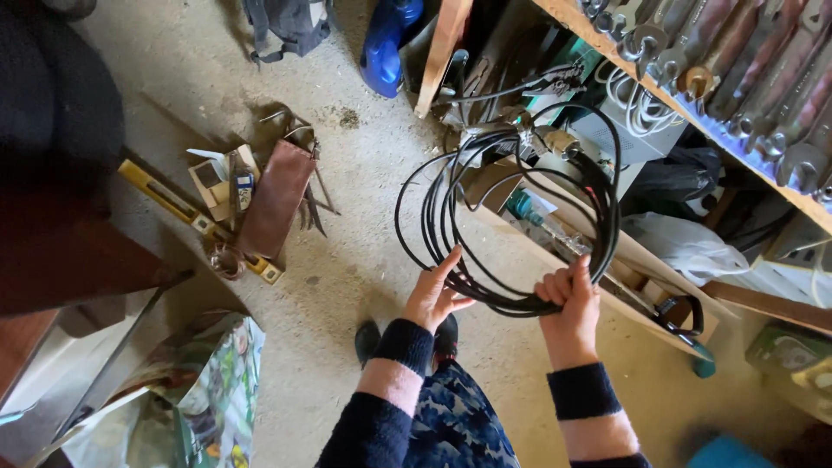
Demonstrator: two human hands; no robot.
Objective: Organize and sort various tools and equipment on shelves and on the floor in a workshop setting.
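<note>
Head view: the black cable (pixel 511 217) is mostly looped up; right hand (pixel 569 299) squeezes the loops tight; left hand (pixel 431 295) is open, touching them; loose ends (pixel 529 130) remain.

- Black cable coil (pixel 520 217): bottom arc hidden in right hand (pixel 568 299) fist; far ends lost in shelf clutter, connector type n/k.
- Left hand (pixel 432 295): palm side hidden; contact w/ coil only at fingertips, grip unclear.
- Wrench row (pixel 737 61): cut off by top & right edges, blurred.
- Blue container (pixel 386 43): top cut off.
- Backpack (pixel 290 26): upper part out of frame.
- Dark mass (pixel 52 95), top left: blurred, can't ID.
- Yellow level (pixel 186 212): mid-section under brown pouch (pixel 276 198).
</note>
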